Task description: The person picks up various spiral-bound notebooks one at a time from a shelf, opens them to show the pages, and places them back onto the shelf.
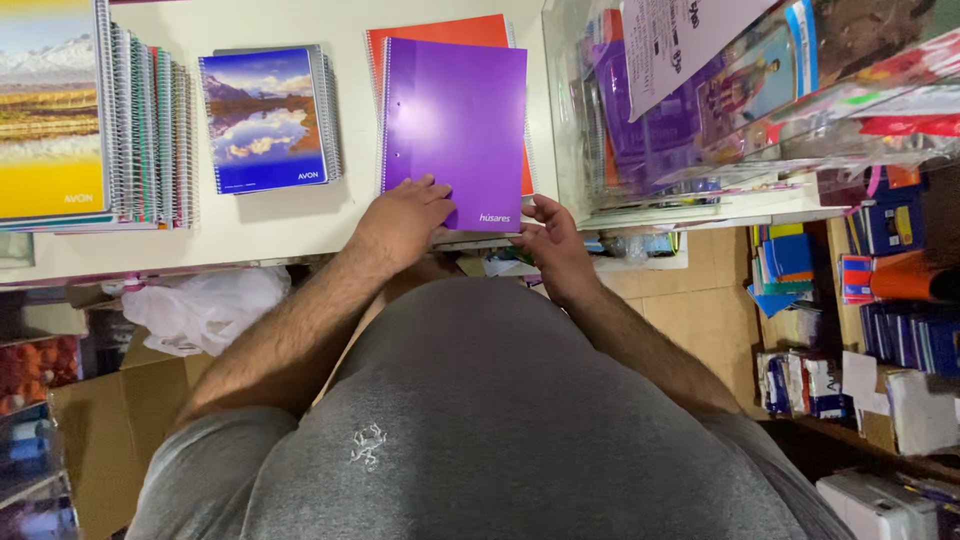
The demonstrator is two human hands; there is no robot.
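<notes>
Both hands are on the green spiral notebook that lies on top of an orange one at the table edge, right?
Not quite: the head view shows the top spiral notebook is purple, not green. The rest holds: the left hand and right hand are both on it, and it lies on the orange notebook near the table edge.
</notes>
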